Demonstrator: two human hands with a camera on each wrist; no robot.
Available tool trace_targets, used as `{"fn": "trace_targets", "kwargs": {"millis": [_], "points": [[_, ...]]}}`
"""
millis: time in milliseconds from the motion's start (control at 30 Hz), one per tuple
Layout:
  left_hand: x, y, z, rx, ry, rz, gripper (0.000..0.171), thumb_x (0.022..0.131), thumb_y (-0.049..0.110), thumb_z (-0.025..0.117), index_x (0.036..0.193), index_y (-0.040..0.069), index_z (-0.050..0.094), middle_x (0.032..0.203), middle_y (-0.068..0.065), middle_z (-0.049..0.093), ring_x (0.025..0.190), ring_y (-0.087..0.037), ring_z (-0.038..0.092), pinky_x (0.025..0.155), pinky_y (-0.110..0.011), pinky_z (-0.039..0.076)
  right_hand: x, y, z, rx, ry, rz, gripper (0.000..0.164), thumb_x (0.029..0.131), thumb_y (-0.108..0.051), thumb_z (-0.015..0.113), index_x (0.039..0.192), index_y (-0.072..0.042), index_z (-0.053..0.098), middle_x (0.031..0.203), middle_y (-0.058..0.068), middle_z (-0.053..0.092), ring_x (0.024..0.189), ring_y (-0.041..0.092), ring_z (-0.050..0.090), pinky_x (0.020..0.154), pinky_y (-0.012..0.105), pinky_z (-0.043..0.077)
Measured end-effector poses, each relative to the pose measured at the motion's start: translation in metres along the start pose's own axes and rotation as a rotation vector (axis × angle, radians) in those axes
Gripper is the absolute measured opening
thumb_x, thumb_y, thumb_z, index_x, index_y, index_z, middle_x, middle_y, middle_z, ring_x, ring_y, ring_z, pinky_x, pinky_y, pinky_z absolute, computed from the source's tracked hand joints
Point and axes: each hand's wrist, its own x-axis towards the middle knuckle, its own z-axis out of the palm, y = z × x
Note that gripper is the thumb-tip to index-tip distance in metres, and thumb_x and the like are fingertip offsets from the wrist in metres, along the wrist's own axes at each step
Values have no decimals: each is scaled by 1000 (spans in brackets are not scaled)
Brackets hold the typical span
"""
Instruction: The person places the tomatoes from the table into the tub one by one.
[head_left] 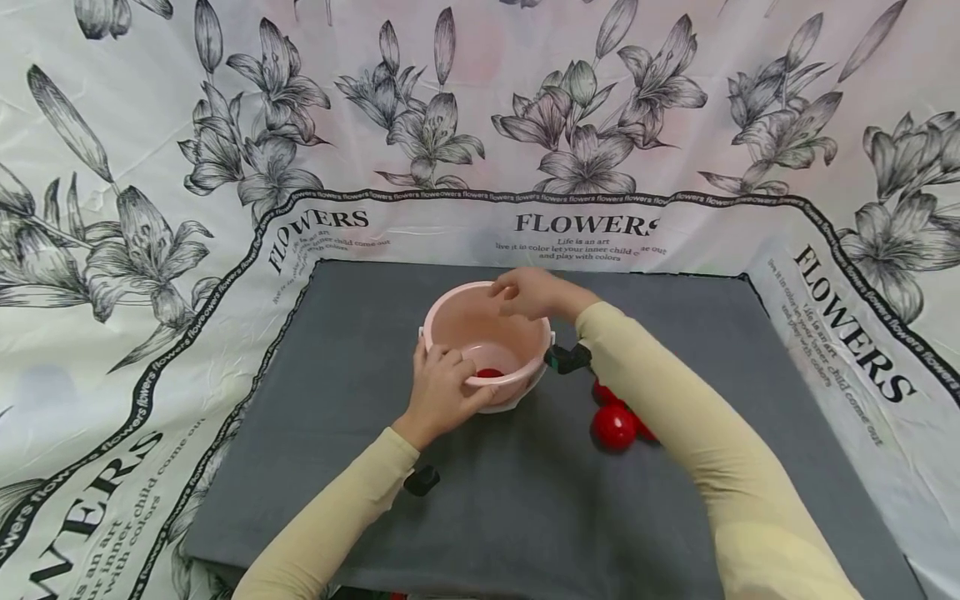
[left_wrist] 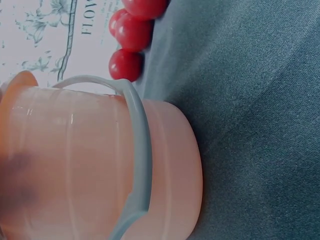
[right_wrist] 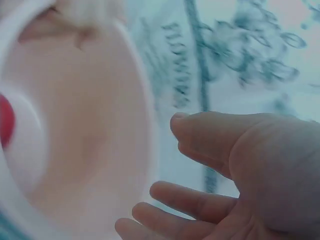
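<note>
A pink bucket (head_left: 459, 317) stands upright on the grey table, with a red ball (head_left: 490, 373) at its bottom. My left hand (head_left: 441, 390) holds the bucket's near left rim, fingers bent over the edge. In the left wrist view the bucket's side (left_wrist: 90, 150) fills much of the picture, its pale handle (left_wrist: 142, 145) hanging down against it. Over the far right rim is my right hand (head_left: 538, 293), holding nothing. Its thumb and fingers (right_wrist: 185, 200) are spread apart in the right wrist view, beside the bucket's inner wall (right_wrist: 105, 110).
Several shiny red balls (head_left: 614, 427) lie on the table right of the bucket, partly hidden by the right sleeve (head_left: 675, 408). Dark grey cloth (head_left: 360, 333) covers the table. A white sheet (head_left: 450, 225) printed with flowers and lettering surrounds it.
</note>
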Motion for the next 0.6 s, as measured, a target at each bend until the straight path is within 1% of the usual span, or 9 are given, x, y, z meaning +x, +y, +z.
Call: {"fn": "trace_targets", "kwargs": {"millis": [67,100,167,233,300,433,500,600], "points": [[0,0,0,-3,8,5,38,85,46,71,72,12,60,79,-7,62,99,-33,59,110,-79,27,-14,7,-19,34,19,36,47,99,-21,59,145,-9,55,144,24,58,103,31,70,79,36,59],[0,1,0,-5,11,5,38,85,46,71,72,12,60,79,-7,62,99,-33,59,110,-79,27,-22,11,-28,34,37,57,48,100,-22,59,146,-10,54,146,24,57,113,36,67,86,40,59],[1,1,0,-5,16,3,38,84,46,71,72,12,59,79,-7,62,100,-33,60,110,-79,27,-38,22,-44,45,65,104,50,100,-26,59,147,-12,52,147,24,56,116,36,68,91,44,59],[1,1,0,-6,18,0,38,84,46,71,72,12,60,79,-7,63,100,-33,60,110,-79,27,-55,38,-57,67,97,149,50,101,-27,59,148,-13,51,148,25,54,114,37,68,91,45,60],[1,1,0,-5,14,-7,37,84,46,71,72,13,60,80,-7,64,101,-32,60,111,-78,27,-74,55,-66,80,133,174,49,101,-28,59,147,-11,51,148,26,53,117,39,67,89,45,61],[1,2,0,-10,13,-15,36,85,47,71,72,14,62,80,-6,66,100,-32,60,112,-78,26,-112,95,-72,145,167,206,51,104,-27,56,148,-4,48,149,32,50,129,46,57,90,49,60],[1,2,0,-10,17,-16,35,84,46,72,71,15,62,80,-6,66,100,-32,60,111,-78,27,-128,116,-71,187,157,230,53,105,-27,52,150,-1,43,150,34,46,134,49,52,93,52,59],[1,3,1,-11,29,-12,35,84,45,72,71,14,61,79,-6,66,99,-31,60,111,-78,27,-147,146,-62,227,153,268,56,107,-28,49,152,2,38,150,37,44,135,52,49,96,53,57]]}}
